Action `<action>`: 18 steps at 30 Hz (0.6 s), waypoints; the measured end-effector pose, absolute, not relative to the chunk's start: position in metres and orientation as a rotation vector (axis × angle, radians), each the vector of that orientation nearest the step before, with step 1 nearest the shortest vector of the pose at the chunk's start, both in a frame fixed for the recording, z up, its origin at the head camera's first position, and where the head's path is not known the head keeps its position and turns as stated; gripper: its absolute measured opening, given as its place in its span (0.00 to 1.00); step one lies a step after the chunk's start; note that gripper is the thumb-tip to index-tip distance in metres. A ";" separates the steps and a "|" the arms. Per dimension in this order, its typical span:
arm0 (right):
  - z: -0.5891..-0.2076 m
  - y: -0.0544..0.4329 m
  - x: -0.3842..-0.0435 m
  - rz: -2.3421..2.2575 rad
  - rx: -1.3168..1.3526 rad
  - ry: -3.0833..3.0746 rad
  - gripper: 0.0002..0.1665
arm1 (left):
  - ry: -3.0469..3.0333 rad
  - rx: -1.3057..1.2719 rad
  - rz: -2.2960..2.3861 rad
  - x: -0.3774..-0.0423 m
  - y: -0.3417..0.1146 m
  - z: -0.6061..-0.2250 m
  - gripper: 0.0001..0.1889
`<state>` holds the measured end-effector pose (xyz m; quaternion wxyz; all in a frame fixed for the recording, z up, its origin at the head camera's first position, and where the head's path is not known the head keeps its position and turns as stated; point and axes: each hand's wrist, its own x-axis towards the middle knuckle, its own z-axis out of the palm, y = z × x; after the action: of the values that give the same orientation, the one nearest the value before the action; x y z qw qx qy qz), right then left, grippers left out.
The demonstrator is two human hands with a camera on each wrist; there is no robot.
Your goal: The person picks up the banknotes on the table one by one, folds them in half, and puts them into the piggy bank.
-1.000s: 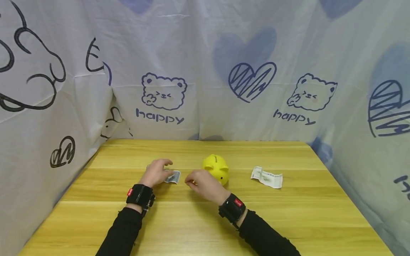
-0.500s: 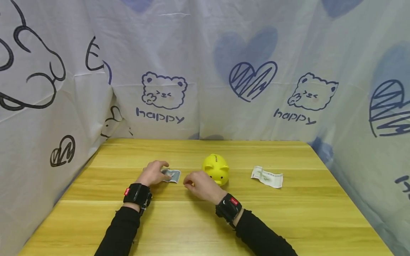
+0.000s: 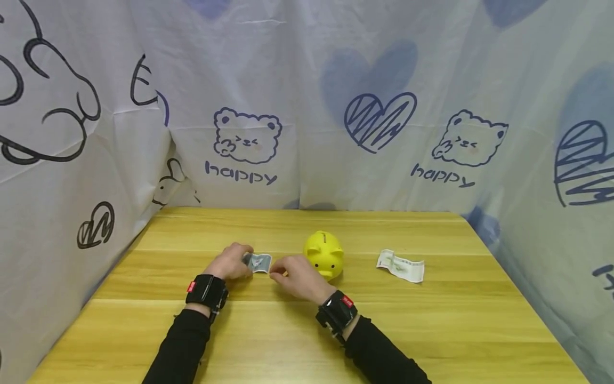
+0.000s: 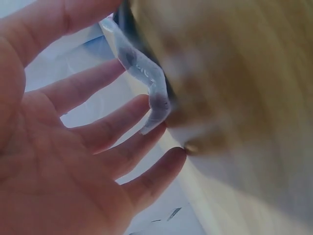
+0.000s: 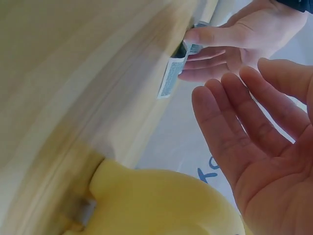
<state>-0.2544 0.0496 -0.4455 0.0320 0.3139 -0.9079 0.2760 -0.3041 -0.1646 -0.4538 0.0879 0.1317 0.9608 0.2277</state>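
Observation:
A small grey-blue banknote (image 3: 259,263) lies on the table left of centre in the head view. My left hand (image 3: 230,262) is at its left end. In the left wrist view, the note (image 4: 144,73) looks wavy and runs along the fingertips, which are spread and fairly straight; the thumb tip is near its upper end. Just right of the note is my right hand (image 3: 299,277), its fingers gently bent and the thumb apart, holding nothing (image 5: 264,132). Behind that hand stands a yellow piggy bank (image 3: 324,253) with a slot on top.
A second, pale banknote (image 3: 402,266) lies creased on the table's right part. The wooden table (image 3: 297,341) is bordered at the back and sides by a white cloth (image 3: 307,64) with printed bears and hearts.
My right hand has moved slightly left, closer to the grey-blue note. The left hand first shifted a little left, then settled lower at the note's left end. The piggy bank stays put.

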 end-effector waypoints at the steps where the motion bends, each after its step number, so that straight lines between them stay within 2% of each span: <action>1: -0.446 0.050 -0.254 0.853 0.960 -2.795 0.08 | 2.863 0.396 0.684 -0.304 -0.165 -0.454 0.29; 10: -0.448 0.055 -0.254 0.931 0.916 -2.841 0.11 | 2.850 0.430 0.661 -0.302 -0.168 -0.454 0.30; 18: -0.448 0.059 -0.253 0.951 0.900 -2.817 0.12 | 2.858 0.379 0.679 -0.303 -0.166 -0.455 0.26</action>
<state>-0.2532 0.0586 -0.4482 0.0177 0.2897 -0.9067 0.3060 -0.3028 -0.1660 -0.4551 0.0900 0.1273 0.9610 0.2282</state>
